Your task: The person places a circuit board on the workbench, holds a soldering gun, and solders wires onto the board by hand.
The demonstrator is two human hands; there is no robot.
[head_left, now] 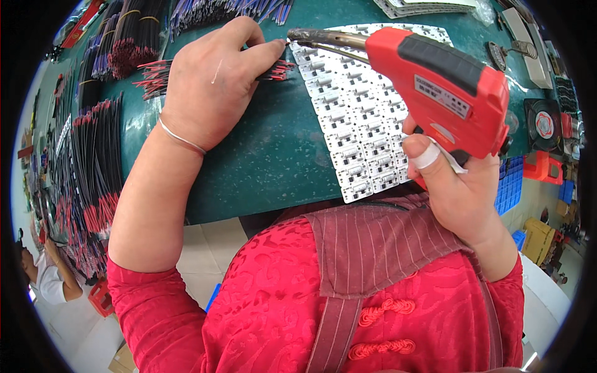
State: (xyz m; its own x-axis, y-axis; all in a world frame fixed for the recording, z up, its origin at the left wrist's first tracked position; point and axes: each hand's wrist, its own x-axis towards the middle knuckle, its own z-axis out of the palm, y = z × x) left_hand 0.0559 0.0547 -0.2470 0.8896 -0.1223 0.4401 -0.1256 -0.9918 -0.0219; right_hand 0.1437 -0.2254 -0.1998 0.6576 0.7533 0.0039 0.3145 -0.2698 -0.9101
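Note:
My right hand (457, 186), with white tape round the thumb, grips a red and black soldering gun (444, 87). Its metal tip reaches left to the upper left corner of a white circuit board panel (357, 118), which carries rows of small parts. At that corner my left hand (214, 78) is closed, thumb and index finger pinching a thin wire end beside the tip; most of that wire is hidden by the hand. Beneath the same hand lies a bundle of black wires with red ends (152, 79), showing on both sides of it.
More bundles of black wires (96, 155) hang at the table's left edge. Blue-purple wires (230, 9) lie at the back. Stacked white panels (423, 6), a solder coil stand (497, 56) and a small fan (543, 125) are rightward. Another person (53, 273) sits at far left.

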